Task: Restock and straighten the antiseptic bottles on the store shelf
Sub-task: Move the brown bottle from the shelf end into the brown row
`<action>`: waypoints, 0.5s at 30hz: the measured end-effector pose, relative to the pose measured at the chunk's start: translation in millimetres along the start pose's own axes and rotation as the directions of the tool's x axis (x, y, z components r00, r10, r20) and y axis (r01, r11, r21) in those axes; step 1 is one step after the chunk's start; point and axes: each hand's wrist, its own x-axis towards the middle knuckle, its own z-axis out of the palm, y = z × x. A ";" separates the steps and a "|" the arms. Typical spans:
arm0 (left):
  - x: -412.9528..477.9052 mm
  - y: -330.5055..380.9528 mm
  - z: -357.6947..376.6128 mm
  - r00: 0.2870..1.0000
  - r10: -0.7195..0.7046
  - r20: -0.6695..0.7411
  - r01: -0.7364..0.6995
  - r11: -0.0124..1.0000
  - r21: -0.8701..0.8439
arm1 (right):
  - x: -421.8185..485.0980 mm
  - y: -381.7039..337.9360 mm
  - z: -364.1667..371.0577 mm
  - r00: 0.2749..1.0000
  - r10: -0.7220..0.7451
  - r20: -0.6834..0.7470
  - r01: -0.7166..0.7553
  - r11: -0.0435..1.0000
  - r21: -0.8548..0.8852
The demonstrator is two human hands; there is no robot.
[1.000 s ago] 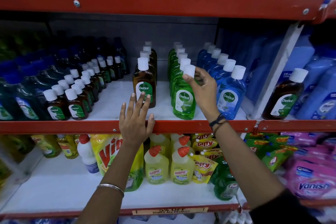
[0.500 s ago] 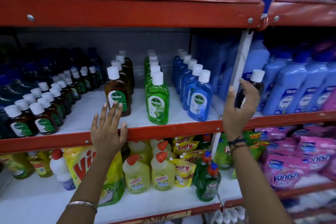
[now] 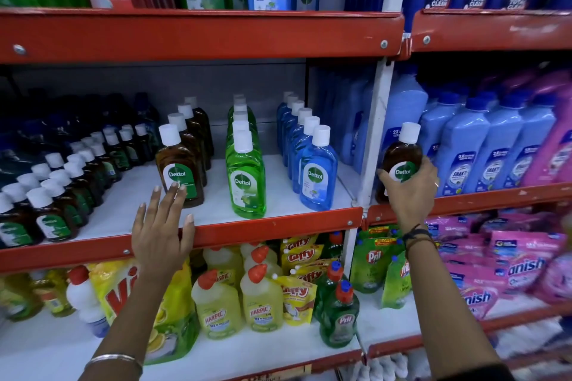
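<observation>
While the right hand (image 3: 408, 192) grips a stray brown bottle (image 3: 399, 161) in the neighbouring bay, right of the white upright (image 3: 376, 133), the left hand (image 3: 161, 232) rests flat on the red shelf edge (image 3: 272, 223). Right fingers (image 3: 428, 165) are closed around the lower body of the bottle, over its label; the white cap is clear of the grip. Whether the bottle base touches the shelf cannot be told, as the hand covers it. Left fingers (image 3: 156, 204) are spread and hold nothing; their tips lie just in front of the lead bottle of the brown row (image 3: 181, 167).

Condition of stock, as judged from this view:
- Brown row: one file, front bottle near the shelf edge, upright.
- Green row (image 3: 246, 176): one straight file, upright.
- Blue row (image 3: 317, 176): one straight file, upright.
- Small brown bottles (image 3: 55, 195), far left: several files, roughly aligned.

Work remaining, by estimate: the stray bottle belongs with the brown row and has not yet been brought across the upright. Bare shelf shows between the rows, so more restocking appears possible. The task looks partway done, with straightening further along than restocking.
</observation>
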 end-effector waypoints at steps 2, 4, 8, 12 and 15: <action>-0.3 0.4 -0.6 1.000 -0.004 0.007 0.004 1.000 -0.004 | -3.9 -2.1 -5.2 0.999 -0.014 -0.037 0.015 0.999 0.033; -0.3 0.9 -1.7 1.000 -0.007 0.017 0.007 1.000 -0.010 | -9.8 -7.6 -11.5 0.995 -0.039 -0.093 0.045 0.997 0.069; 0.3 2.1 -5.0 0.999 -0.016 0.039 0.018 0.999 -0.034 | -21.2 -28.0 -26.5 0.973 -0.087 -0.213 0.106 0.991 0.083; 2.3 2.0 -9.7 0.998 -0.018 0.061 0.022 0.997 -0.074 | -45.6 -57.8 -37.1 0.966 -0.143 -0.215 0.166 0.982 0.092; 2.4 -9.9 -15.2 0.995 -0.056 0.081 0.061 0.996 -0.061 | -74.3 -88.0 -36.2 0.976 -0.150 -0.155 0.173 0.974 0.145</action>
